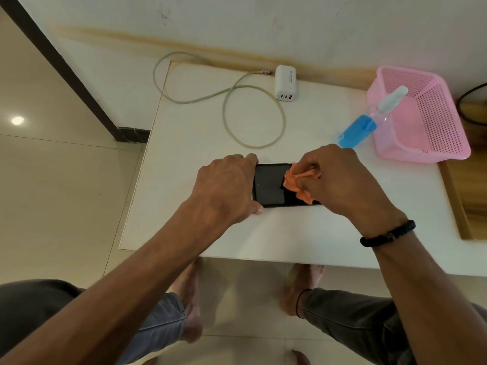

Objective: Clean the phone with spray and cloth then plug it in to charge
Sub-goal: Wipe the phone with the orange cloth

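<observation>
A black phone point(270, 185) lies flat, screen up, on the white table point(263, 233). My left hand point(224, 188) grips its left end, fingers over the far edge and thumb on the near edge. My right hand point(342, 180) pinches a crumpled orange cloth point(297, 181) and holds it against the right part of the screen. A blue spray bottle point(361, 130) with a white nozzle stands just behind my right hand. At the back of the table a white charger block point(286, 84) sits with a pale cable point(229, 101) looped beside it.
A pink perforated basket point(424, 143) stands at the right, touching the spray bottle. A wooden surface point(471, 196) adjoins the table's right side. The wall runs close behind the table. My legs and bare feet are on the tiled floor below the near edge.
</observation>
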A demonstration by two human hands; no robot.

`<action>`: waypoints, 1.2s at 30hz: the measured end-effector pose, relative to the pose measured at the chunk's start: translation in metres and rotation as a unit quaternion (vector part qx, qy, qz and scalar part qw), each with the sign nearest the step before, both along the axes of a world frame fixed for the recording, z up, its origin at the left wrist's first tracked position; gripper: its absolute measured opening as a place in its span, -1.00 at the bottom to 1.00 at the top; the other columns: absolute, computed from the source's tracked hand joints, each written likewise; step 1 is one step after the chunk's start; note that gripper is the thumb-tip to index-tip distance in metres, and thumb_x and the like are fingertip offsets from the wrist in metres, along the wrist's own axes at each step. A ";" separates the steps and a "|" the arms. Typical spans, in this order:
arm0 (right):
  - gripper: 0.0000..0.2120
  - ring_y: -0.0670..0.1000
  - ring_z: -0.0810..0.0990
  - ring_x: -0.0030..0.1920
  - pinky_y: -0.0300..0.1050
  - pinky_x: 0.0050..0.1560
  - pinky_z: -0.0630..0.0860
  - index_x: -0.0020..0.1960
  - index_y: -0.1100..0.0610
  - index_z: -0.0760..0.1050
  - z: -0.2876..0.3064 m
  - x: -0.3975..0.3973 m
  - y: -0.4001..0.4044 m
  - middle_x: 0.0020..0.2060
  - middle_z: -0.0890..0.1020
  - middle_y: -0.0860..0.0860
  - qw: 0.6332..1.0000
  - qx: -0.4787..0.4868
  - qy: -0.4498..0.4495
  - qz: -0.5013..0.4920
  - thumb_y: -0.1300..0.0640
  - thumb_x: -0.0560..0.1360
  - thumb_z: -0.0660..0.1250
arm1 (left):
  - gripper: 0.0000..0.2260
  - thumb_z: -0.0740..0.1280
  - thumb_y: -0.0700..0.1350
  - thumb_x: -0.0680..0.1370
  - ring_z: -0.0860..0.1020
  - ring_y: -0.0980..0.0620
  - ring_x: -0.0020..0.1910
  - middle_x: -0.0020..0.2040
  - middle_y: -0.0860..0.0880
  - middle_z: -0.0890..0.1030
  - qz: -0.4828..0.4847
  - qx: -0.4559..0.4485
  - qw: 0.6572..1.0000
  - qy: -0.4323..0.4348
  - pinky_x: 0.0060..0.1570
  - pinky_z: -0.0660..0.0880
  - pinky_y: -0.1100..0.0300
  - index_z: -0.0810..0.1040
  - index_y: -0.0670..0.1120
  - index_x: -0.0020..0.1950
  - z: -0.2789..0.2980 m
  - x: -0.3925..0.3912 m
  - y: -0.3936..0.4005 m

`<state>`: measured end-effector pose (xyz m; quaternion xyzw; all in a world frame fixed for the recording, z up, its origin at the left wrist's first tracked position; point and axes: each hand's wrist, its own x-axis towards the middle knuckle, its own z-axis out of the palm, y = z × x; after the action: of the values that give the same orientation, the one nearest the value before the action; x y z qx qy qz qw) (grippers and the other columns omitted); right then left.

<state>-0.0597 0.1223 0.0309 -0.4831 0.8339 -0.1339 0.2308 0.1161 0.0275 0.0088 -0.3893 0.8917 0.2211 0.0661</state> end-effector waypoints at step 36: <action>-0.82 -0.05 0.64 -0.20 -0.28 -0.26 0.51 0.00 -0.10 0.77 -0.004 0.041 -0.008 -0.17 0.68 -0.14 0.985 0.050 0.017 0.165 0.17 0.52 0.51 | -0.33 0.56 0.27 0.36 0.61 -0.05 0.09 0.12 0.06 0.62 0.017 -0.028 0.999 -0.013 -0.11 0.42 0.10 0.48 0.05 0.37 -0.001 -0.001 0.005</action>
<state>-0.0183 0.1139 0.0264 -0.6041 0.7522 -0.0439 0.2594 0.1153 0.0327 0.0082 -0.4084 0.8900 0.1926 0.0630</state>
